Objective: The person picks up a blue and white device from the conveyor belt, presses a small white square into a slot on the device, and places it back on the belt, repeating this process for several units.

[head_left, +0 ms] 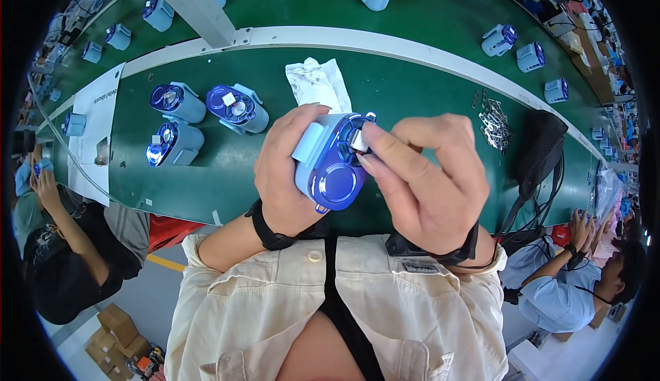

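Observation:
My left hand [283, 168] wraps round a light-blue plastic device [337, 178] with a glossy dark-blue top, holding it tilted above the bench. A light-blue clip sticks out on its left side. On the device's upper right, my right hand [436, 181] pinches a small white piece [359, 142] between thumb and index finger, against a recess in the blue top. The fingertips partly cover that piece, so its exact kind is hidden. Left of my hands stand similar devices, one of them [238, 108] bearing a small white tag on its top.
A crumpled white paper [318, 85] lies beyond my hands. Small metal parts [495, 125] are heaped at right, beside a black bag [540, 150] with cables. A white metal rail [357, 39] crosses the green bench; more devices stand behind it. People work at both sides.

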`<state>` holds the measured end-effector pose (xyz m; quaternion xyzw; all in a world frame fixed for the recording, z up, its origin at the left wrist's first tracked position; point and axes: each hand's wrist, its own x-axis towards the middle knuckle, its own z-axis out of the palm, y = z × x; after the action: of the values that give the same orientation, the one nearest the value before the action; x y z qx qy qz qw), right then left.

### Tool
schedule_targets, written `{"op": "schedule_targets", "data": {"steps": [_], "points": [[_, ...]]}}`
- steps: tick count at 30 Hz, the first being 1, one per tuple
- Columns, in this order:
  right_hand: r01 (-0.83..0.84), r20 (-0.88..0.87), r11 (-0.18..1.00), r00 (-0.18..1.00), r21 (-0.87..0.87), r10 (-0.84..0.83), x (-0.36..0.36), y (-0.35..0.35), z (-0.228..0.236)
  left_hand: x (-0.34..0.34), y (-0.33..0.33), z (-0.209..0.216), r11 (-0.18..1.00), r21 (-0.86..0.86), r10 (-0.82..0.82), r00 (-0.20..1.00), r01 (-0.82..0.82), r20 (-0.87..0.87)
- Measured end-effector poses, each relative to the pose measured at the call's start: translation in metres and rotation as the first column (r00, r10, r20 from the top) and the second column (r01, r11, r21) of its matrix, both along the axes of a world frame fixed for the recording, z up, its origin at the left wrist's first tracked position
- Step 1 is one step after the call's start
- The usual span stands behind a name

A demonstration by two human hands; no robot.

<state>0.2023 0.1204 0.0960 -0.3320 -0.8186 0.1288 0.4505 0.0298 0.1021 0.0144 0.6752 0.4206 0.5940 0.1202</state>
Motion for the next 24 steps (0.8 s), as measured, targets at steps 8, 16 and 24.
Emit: {"op": "schedule_targets", "data": {"steps": [8, 16, 24], "points": [[0.104, 0.131, 0.985, 0.984, 0.136, -0.122, -0.005, -0.003, 0.002, -0.003, 0.002, 0.007, 0.99, 0.071, 0.134, 0.967, -0.121, -0.216], [0.155, 0.129, 0.986, 0.978, 0.056, -0.161, -0.014, -0.011, -0.001, -0.001, 0.005, 0.01, 0.982, 0.095, 0.182, 0.947, -0.162, -0.265], [-0.1, -0.039, 0.966, 0.995, -0.239, 0.093, 0.001, 0.014, -0.006, 0.009, -0.005, 0.002, 0.942, -0.291, -0.069, 0.947, 0.165, 0.313]]}}
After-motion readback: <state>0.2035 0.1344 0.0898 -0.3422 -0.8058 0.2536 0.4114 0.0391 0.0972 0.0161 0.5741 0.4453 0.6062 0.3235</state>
